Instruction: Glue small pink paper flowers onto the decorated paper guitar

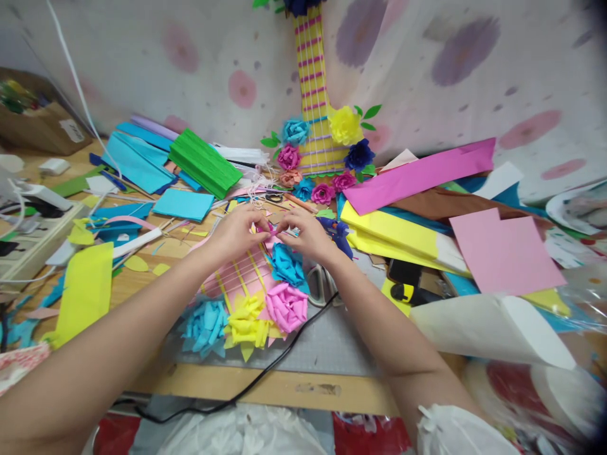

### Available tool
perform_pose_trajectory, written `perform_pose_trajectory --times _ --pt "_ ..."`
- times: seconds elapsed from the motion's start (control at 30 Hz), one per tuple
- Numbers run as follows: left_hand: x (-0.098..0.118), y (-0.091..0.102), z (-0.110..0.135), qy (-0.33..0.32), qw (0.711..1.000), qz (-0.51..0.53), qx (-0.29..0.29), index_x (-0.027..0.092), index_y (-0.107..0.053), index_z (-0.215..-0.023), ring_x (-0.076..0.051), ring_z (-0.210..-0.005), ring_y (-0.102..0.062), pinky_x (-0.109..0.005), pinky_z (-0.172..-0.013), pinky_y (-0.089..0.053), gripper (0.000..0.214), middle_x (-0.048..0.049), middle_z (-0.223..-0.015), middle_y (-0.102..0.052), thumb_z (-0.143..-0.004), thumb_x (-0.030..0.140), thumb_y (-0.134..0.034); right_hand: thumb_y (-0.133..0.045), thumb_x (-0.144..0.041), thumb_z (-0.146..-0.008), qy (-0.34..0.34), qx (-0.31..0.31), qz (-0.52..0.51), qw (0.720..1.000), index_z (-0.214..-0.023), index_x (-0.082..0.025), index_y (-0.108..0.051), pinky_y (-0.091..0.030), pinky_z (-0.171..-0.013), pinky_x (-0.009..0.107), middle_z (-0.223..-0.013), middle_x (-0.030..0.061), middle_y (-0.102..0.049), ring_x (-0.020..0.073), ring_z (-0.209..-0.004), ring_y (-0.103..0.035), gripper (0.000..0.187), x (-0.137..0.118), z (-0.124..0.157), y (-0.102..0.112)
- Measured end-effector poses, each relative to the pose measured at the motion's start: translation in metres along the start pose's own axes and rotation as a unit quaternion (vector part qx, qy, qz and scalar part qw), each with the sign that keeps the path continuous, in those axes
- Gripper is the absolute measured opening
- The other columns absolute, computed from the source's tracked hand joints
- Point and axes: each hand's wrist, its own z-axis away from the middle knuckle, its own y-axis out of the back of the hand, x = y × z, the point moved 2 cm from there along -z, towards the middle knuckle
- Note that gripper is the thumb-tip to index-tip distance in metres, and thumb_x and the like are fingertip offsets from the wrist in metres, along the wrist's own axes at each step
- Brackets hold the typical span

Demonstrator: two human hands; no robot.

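Note:
My left hand (239, 229) and my right hand (306, 232) meet above the table, thumbs and fingers pinched on a small magenta paper piece (272, 232). Its exact form is mostly covered by my fingers. Right below them lies a pink guitar-shaped paper craft (243, 272) with yellow stripes and pale strings. Along its edge sit a blue paper flower (288, 264), a pink paper flower (287, 307), a yellow paper flower (247, 322) and another blue paper flower (207, 326). A dark blue paper flower (338, 235) is beside my right wrist.
A yellow paper guitar neck (313, 82) with flowers leans on the back curtain. Coloured crepe sheets lie left, including a green one (205, 163), and right, including a magenta one (422, 174). A black cable (265, 373) crosses the front edge. A power strip (42, 240) stands left.

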Motion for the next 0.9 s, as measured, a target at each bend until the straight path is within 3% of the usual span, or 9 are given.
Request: perform_pose_trajectory --times 0.27,0.5,0.9 --pt "-0.002 0.010 0.002 0.050 0.998 0.031 0.028 0.018 -0.069 -0.077 -0.015 -0.070 -0.051 -0.027 -0.063 -0.038 0.015 -0.0017 -0.076 -0.062 -0.071 0.030 -0.061 -0.064 -0.016 -0.075 0.037 -0.007 0.046 0.998 -0.072 -0.020 -0.065 -0.042 -0.087 0.036 -0.083 0.0032 -0.062 0.0194 -0.090 -0.057 0.005 0.007 0.001 -0.007" --pt "-0.008 0.013 0.005 0.040 0.998 -0.004 0.047 0.018 -0.066 -0.078 -0.017 -0.078 -0.055 -0.028 -0.075 -0.042 0.015 -0.0026 -0.081 -0.062 -0.074 0.030 -0.058 -0.063 -0.019 -0.077 0.058 -0.029 0.039 0.997 -0.071 -0.020 -0.066 -0.042 -0.080 0.033 -0.080 0.0035 -0.062 0.0183 -0.083 -0.056 0.007 0.015 -0.002 -0.012" --pt "-0.005 0.013 0.005 0.039 0.999 -0.017 0.008 0.018 -0.063 -0.080 -0.019 -0.085 -0.055 -0.030 -0.076 -0.041 0.013 -0.0027 -0.085 -0.061 -0.070 0.025 -0.059 -0.064 -0.019 -0.078 0.071 -0.016 0.004 0.997 -0.070 -0.019 -0.065 -0.043 -0.080 0.033 -0.080 0.0036 -0.062 0.0181 -0.083 -0.057 0.008 0.019 -0.004 -0.020"
